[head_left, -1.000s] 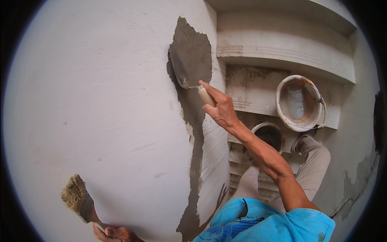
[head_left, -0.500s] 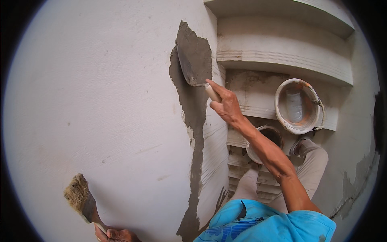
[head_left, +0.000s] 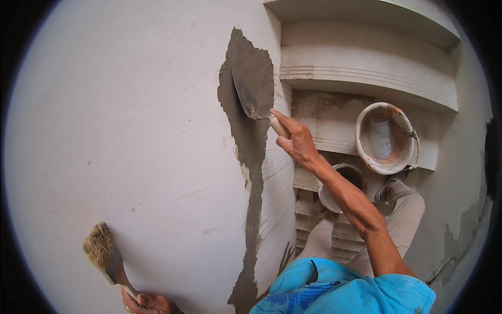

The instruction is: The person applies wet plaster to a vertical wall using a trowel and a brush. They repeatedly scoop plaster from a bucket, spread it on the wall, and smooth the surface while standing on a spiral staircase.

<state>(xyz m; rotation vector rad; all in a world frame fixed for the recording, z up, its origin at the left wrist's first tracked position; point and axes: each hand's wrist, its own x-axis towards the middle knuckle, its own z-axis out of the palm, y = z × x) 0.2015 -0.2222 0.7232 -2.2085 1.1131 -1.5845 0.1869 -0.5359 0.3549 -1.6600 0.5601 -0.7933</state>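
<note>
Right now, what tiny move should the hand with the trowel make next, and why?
Probably one short, gentle smoothing stroke over the wide upper part of the grey patch. The right hand already grips the trowel, which seems to lie against the patch, and the patch looks a bit uneven, with ragged edges.

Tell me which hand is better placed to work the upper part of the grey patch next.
The right, I'd judge: the right hand grips the trowel, its blade over the patch's wide upper part. The left hand holds a brush low and to the left, away from it.
</note>
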